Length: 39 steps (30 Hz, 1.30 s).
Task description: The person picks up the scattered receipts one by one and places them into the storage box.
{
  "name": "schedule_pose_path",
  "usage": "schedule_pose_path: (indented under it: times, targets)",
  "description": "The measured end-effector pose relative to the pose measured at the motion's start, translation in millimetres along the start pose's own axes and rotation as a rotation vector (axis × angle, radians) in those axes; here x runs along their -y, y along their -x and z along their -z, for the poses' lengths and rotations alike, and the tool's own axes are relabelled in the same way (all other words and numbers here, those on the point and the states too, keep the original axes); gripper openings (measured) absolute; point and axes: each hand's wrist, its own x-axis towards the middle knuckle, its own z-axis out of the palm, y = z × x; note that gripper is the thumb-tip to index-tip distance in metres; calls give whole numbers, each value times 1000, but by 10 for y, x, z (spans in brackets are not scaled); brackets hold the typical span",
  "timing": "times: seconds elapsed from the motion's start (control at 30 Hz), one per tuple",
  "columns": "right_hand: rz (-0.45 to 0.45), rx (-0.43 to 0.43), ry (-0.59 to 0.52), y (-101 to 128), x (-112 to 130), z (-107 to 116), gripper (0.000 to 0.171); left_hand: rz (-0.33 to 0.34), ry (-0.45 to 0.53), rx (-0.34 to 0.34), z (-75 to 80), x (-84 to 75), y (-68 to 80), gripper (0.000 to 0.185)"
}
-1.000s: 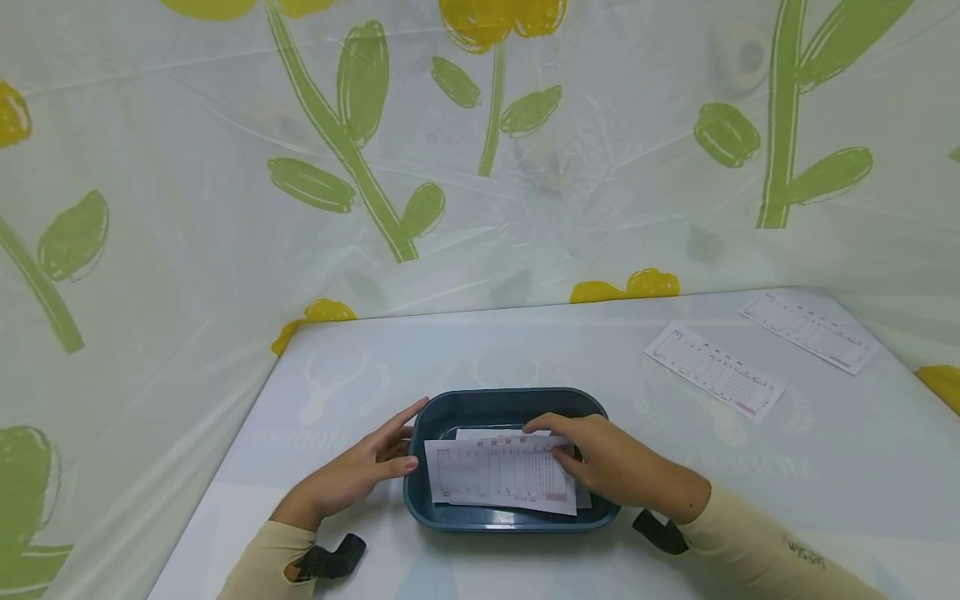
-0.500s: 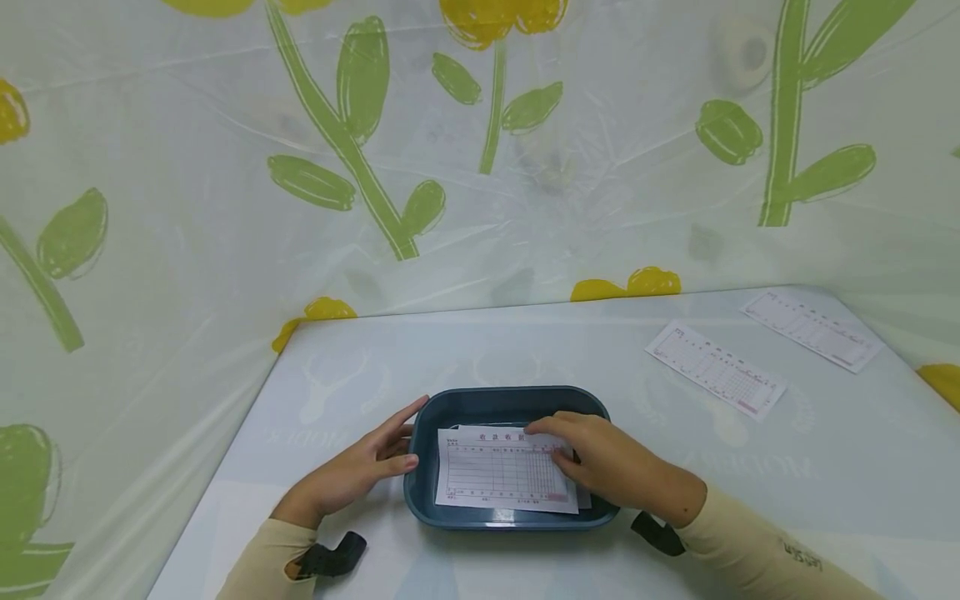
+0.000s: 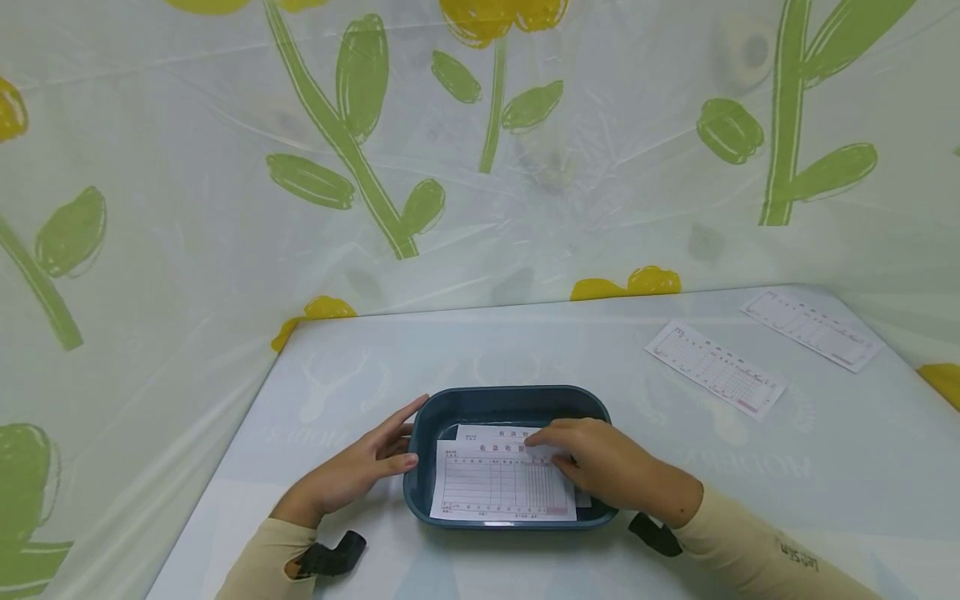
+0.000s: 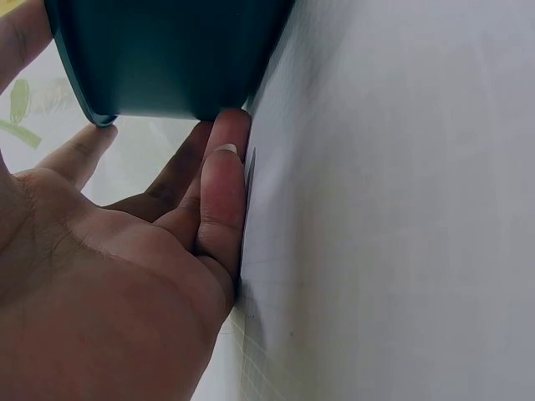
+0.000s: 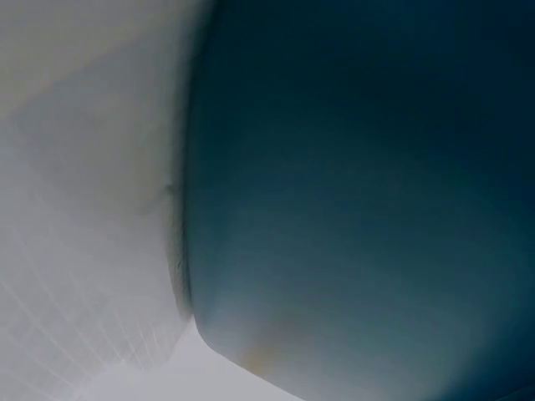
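A dark teal plastic tray (image 3: 510, 406) sits near the table's front, with printed receipt slips inside. The top receipt slip (image 3: 498, 487) lies slanted toward the near wall, and another receipt slip (image 3: 480, 432) shows behind it. My right hand (image 3: 611, 465) reaches over the tray's right side and pinches the top slip's upper right corner between thumb and index finger. At the left end, my left hand (image 3: 356, 471) rests its fingertips and thumb against the tray wall. Close up in the left wrist view, its fingers (image 4: 224, 196) touch the tray's outside near the table. The right wrist view shows only the blurred tray wall (image 5: 351, 209).
Two more receipt slips lie apart on the table at the back right, a nearer slip (image 3: 716, 369) and a farther slip (image 3: 812, 328). A flower-printed curtain (image 3: 600, 183) hangs behind the white table (image 3: 420, 350).
The top receipt slip has come down from a raised, tilted position and shifted toward the near tray wall, my right hand moving slightly with it. The left hand and tray stay put.
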Motion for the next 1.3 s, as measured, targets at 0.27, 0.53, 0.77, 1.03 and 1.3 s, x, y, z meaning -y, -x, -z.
schedule_pose_path:
  times: [0.27,0.53,0.77,1.03,1.3]
  targets:
    - [-46,45,63,-20,40,-14,37,-2,1,4,-3,-5,-1,72]
    - [-56,54,151,-22,58,-44,44,5,5,13,-9,-4,-4,72]
    - [-42,36,188,-24,49,-59,44,19,-6,-3,-29,7,-2,71]
    - [37,3,140,5,9,-53,32,14,22,9,-29,49,22,72]
    - [94,-132,43,119,-52,155,31,-5,-2,11,-13,24,12,71]
